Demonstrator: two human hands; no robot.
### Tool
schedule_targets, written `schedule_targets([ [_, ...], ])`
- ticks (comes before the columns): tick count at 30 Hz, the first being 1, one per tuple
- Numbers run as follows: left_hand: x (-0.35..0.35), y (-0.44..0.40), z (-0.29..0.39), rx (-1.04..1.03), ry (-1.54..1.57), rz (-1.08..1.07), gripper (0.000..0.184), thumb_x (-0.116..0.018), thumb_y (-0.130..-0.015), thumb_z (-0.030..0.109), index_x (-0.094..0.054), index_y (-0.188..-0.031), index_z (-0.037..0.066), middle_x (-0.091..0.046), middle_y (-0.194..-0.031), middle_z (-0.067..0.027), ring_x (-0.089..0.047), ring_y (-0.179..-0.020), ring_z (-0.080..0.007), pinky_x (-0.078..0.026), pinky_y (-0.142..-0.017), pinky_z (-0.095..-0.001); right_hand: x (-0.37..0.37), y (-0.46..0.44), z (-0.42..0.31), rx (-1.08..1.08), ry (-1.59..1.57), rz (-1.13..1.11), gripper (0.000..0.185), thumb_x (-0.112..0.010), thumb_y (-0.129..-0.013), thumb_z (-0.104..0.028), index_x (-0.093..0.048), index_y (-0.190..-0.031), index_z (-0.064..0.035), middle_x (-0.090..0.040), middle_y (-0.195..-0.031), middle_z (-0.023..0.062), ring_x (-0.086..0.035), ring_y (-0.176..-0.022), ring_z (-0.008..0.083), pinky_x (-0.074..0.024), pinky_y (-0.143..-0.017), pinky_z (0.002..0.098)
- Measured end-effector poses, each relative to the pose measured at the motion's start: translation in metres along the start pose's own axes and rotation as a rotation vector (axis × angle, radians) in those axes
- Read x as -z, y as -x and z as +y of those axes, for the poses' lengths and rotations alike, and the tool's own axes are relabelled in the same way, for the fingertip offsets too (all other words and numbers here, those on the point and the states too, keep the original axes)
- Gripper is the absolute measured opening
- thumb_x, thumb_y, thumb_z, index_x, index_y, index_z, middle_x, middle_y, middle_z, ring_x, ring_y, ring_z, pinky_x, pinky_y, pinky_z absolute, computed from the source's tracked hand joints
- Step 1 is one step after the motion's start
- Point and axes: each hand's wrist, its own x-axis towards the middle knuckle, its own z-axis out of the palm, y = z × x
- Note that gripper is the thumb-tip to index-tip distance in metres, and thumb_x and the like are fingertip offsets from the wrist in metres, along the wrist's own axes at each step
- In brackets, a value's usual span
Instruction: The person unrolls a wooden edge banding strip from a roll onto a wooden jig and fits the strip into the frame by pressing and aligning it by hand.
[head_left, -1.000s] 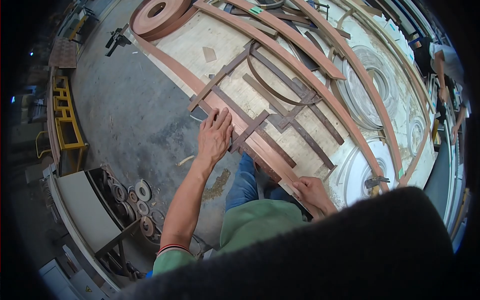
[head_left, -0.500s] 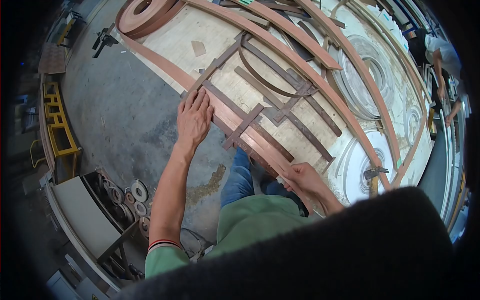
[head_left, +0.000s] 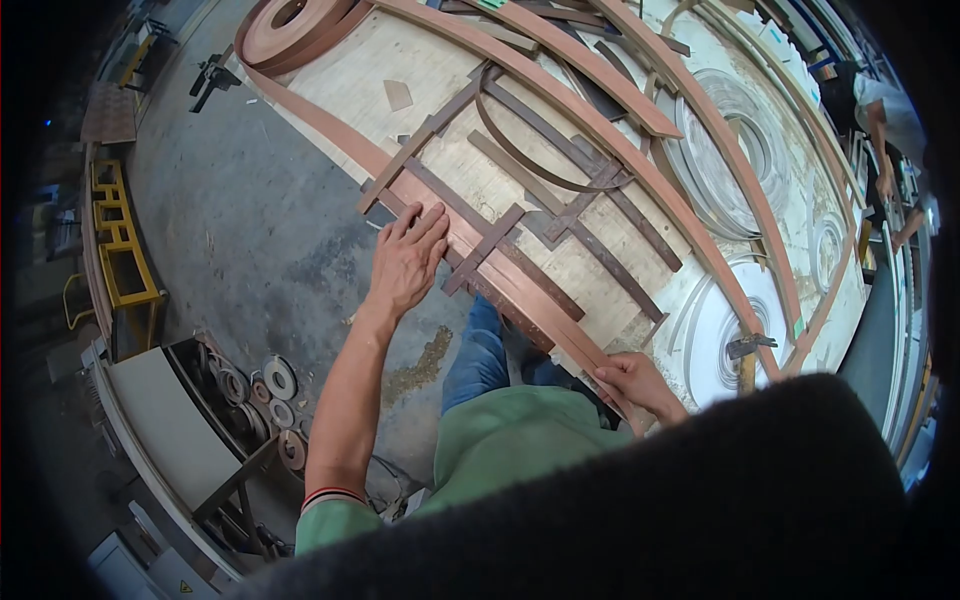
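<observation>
A reddish-brown edge banding strip [head_left: 335, 132] runs from a coil [head_left: 290, 22] at the table's far left corner towards my body. It passes under two dark brown crosspieces, the nearer crosspiece [head_left: 483, 250] lying between my hands. My left hand [head_left: 408, 258] lies on the strip along the table edge, fingers stretched out and a little apart. Near the strip's close end, my right hand [head_left: 640, 384] pinches it between thumb and fingers. Part of the right hand's fingers is hidden under the strip.
Curved wooden strips [head_left: 560, 90] cross the table, with a brown loop [head_left: 520, 160] beside them. White coils [head_left: 735, 330] and a hammer [head_left: 750, 348] are at the right. Another person's arm [head_left: 880, 150] shows at the far right. A yellow frame [head_left: 125, 250] stands left.
My left hand has slid along the strip towards my body, away from the farther crosspiece. My right hand has drawn slightly to the lower right, still pinching the strip.
</observation>
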Motion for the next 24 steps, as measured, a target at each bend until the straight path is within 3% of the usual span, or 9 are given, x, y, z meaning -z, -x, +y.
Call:
schedule_targets([
  [2,0.001,-0.007,-0.035,-0.011,0.05,0.071,0.037,-0.059,-0.102,0.025,-0.065,-0.133,0.009,-0.06,-0.146,-0.0026,-0.048,-0.139,-0.0279,-0.04,-0.109,-0.0456,0.011,-0.009,0.008,0.156,0.211,-0.018,0.026,-0.068,-0.1,-0.024,-0.072,-0.1,0.0013,-0.072,-0.075,0.0095,-0.068,-0.065,0.013,-0.0526,-0.062,0.028],
  [5,0.01,-0.022,-0.049,0.029,-0.088,0.094,0.036,-0.058,-0.102,0.026,-0.066,-0.132,0.008,-0.061,-0.145,-0.0022,-0.049,-0.138,-0.0281,-0.04,-0.109,-0.0456,-0.017,-0.003,-0.052,0.269,0.123,0.202,0.027,-0.068,-0.099,-0.024,-0.071,-0.096,0.002,-0.072,-0.075,0.01,-0.068,-0.067,0.0123,-0.0521,-0.064,0.0287],
  [8,0.011,-0.027,-0.042,0.068,-0.184,0.105,0.036,-0.058,-0.103,0.026,-0.067,-0.132,0.008,-0.061,-0.145,-0.0026,-0.049,-0.137,-0.0292,-0.039,-0.11,-0.0461,-0.029,-0.037,-0.068,0.064,-0.056,0.034,0.027,-0.068,-0.1,-0.023,-0.069,-0.092,0.0025,-0.072,-0.075,0.0104,-0.068,-0.066,0.0121,-0.0529,-0.062,0.0291],
  [11,0.008,-0.023,-0.041,0.058,-0.203,0.119,0.036,-0.058,-0.103,0.026,-0.066,-0.133,0.008,-0.06,-0.146,-0.0031,-0.048,-0.138,-0.0295,-0.038,-0.11,-0.0464,-0.028,-0.038,-0.069,-0.006,-0.141,0.023,0.028,-0.067,-0.1,-0.022,-0.067,-0.087,0.0026,-0.072,-0.074,0.0102,-0.068,-0.064,0.0121,-0.0526,-0.059,0.0287],
  [20,0.004,-0.005,-0.004,0.015,-0.041,0.041,0.035,-0.06,-0.101,0.023,-0.066,-0.132,0.008,-0.06,-0.146,-0.0042,-0.047,-0.14,-0.0283,-0.037,-0.114,-0.0475,-0.009,-0.004,-0.029,-0.001,0.012,0.072,0.026,-0.068,-0.1,-0.021,-0.068,-0.086,0.0015,-0.07,-0.07,0.0071,-0.066,-0.059,0.0116,-0.051,-0.054,0.0284],
  [24,0.004,0.0,0.005,-0.02,-0.019,0.003,0.036,-0.059,-0.101,0.022,-0.065,-0.134,0.009,-0.061,-0.145,-0.004,-0.047,-0.14,-0.0281,-0.037,-0.114,-0.0473,0.001,0.011,-0.02,-0.054,0.026,0.065,0.024,-0.069,-0.1,-0.022,-0.069,-0.09,0.0002,-0.068,-0.07,0.0049,-0.065,-0.065,0.01,-0.0505,-0.059,0.0266],
])
